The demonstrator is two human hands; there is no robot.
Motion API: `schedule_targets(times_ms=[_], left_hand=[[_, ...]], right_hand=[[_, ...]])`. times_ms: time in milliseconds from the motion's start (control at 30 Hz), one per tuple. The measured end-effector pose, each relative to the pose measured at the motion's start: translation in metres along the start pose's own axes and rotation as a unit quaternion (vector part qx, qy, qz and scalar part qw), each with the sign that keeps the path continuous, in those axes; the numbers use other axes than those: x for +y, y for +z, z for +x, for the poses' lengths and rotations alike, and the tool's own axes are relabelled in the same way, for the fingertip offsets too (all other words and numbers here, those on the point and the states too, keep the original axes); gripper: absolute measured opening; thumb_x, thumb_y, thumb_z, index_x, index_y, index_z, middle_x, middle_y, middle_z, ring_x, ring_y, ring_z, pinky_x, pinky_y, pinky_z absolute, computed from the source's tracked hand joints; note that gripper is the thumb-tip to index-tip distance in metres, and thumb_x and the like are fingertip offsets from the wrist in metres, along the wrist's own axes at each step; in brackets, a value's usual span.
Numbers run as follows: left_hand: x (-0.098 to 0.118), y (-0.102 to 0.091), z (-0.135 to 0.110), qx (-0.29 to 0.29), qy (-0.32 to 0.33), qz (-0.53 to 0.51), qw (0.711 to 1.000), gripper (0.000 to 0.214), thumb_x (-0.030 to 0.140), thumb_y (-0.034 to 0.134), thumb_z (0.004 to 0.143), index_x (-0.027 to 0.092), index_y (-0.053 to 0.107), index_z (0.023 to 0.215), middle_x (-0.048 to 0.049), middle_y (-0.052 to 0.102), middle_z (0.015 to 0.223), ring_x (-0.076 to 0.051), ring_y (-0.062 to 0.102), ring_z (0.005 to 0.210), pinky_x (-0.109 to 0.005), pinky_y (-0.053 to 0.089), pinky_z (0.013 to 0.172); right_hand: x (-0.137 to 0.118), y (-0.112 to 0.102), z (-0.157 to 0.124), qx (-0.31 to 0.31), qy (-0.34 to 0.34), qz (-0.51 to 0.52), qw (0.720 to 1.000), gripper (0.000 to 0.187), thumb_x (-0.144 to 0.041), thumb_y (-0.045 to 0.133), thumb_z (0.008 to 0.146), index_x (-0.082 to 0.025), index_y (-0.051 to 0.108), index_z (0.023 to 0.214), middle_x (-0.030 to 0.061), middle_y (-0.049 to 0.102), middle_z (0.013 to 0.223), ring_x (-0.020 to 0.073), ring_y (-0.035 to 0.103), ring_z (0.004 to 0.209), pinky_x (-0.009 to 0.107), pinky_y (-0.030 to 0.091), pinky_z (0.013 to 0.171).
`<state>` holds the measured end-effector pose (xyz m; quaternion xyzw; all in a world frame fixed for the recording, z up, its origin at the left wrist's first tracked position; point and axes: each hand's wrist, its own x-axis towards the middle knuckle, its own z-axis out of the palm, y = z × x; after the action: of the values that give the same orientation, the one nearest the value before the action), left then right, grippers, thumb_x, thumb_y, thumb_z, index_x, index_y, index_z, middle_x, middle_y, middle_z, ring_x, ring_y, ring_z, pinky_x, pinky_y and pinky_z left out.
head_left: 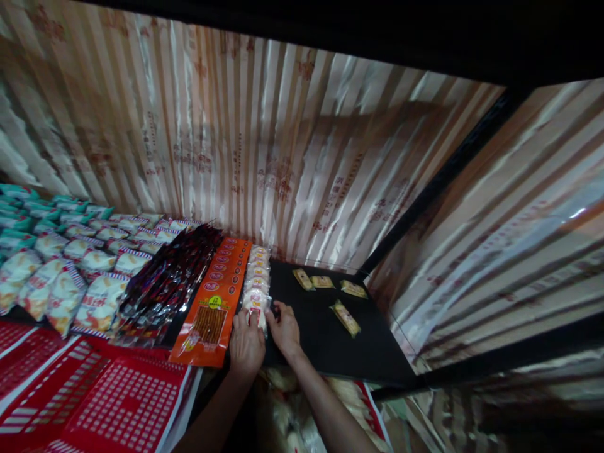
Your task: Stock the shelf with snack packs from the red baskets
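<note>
A row of overlapping clear packets of round white crackers (258,277) runs toward the back of the black shelf (311,343). At its front end, my left hand (248,343) has its fingers closed over the left side of the nearest white cracker packet (255,316), which has a small red label. My right hand (284,330) is at that packet's right edge, thumb close to it and curled fingers apart. Left of the row lies a long orange snack package (212,302) with a window showing brown sticks.
Dark shiny packets (172,277) are heaped further left, beside white snack bags (101,299) and green bags (16,220). Several small yellow packets (346,318) lie to the right. Red baskets (127,396) stand in front. Striped sheeting (283,145) and a black post (438,176) bound the shelf.
</note>
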<state>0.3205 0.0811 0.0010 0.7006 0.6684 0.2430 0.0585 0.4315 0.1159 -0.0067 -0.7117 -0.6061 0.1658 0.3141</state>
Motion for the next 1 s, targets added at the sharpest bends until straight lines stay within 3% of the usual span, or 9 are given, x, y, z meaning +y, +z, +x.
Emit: schedule_targets(times_ms=[67,167,333,467,633,800,1000], left_hand=[[0.000,0.004,0.001,0.011,-0.004,0.005,1.000,0.033,0.015,0.044,0.081,0.014,0.056,0.111,-0.0112,0.051,0.113,-0.024,0.046,0.103,-0.035,0.041,0.088],[-0.001,0.013,0.003,0.038,-0.006,0.016,0.999,0.030,0.012,0.044,0.081,0.015,0.060,0.106,-0.0109,0.054,0.109,-0.023,0.049,0.099,-0.035,0.043,0.085],[-0.009,0.041,0.002,0.092,0.005,0.028,0.995,0.031,0.009,0.042,0.082,0.018,0.059,0.106,-0.0106,0.055,0.110,-0.022,0.052,0.099,-0.035,0.045,0.085],[-0.018,0.069,0.003,0.138,0.017,0.045,0.989,0.029,0.011,0.046,0.080,0.022,0.060,0.103,-0.0101,0.056,0.110,-0.024,0.052,0.102,-0.037,0.047,0.085],[-0.024,0.080,0.008,0.131,0.008,0.035,0.991,0.031,0.011,0.047,0.080,0.025,0.059,0.105,-0.0084,0.058,0.110,-0.024,0.053,0.103,-0.038,0.048,0.083],[-0.018,0.069,0.013,0.100,-0.011,0.028,0.995,0.035,0.008,0.046,0.079,0.024,0.058,0.108,-0.0082,0.056,0.115,-0.025,0.049,0.111,-0.041,0.044,0.090],[-0.013,0.057,0.018,0.106,-0.020,0.014,0.994,0.031,0.011,0.044,0.083,0.020,0.057,0.109,-0.0098,0.055,0.116,-0.025,0.048,0.111,-0.041,0.042,0.092]], right_hand=[[0.001,-0.003,0.019,0.029,-0.044,-0.025,0.998,0.038,-0.035,0.041,0.085,-0.015,0.058,0.114,0.0125,0.060,0.109,0.0212,0.058,0.096,0.032,0.045,0.085],[-0.002,-0.003,0.064,0.026,-0.108,-0.079,0.991,0.041,-0.032,0.037,0.088,-0.016,0.052,0.123,0.0111,0.050,0.130,0.0218,0.043,0.121,0.036,0.035,0.100],[-0.019,0.012,0.148,-0.075,-0.129,-0.171,0.974,0.050,-0.040,0.037,0.089,-0.024,0.037,0.136,0.0048,0.032,0.146,0.0229,0.022,0.135,0.042,0.026,0.105],[-0.032,0.030,0.190,-0.155,-0.094,-0.190,0.965,0.054,-0.048,0.029,0.090,-0.028,0.030,0.139,0.0035,0.025,0.149,0.0263,0.020,0.136,0.048,0.025,0.103],[-0.036,0.041,0.204,-0.168,-0.094,-0.197,0.961,0.047,-0.049,0.027,0.090,-0.034,0.043,0.131,-0.0001,0.034,0.145,0.0303,0.029,0.130,0.050,0.026,0.099],[-0.032,0.046,0.200,-0.125,-0.105,-0.207,0.965,0.042,-0.046,0.027,0.090,-0.037,0.050,0.125,-0.0019,0.042,0.139,0.0281,0.034,0.123,0.046,0.030,0.094],[-0.032,0.050,0.196,-0.093,-0.111,-0.214,0.966,0.043,-0.046,0.027,0.091,-0.034,0.053,0.123,0.0014,0.048,0.134,0.0284,0.037,0.118,0.044,0.031,0.091]])
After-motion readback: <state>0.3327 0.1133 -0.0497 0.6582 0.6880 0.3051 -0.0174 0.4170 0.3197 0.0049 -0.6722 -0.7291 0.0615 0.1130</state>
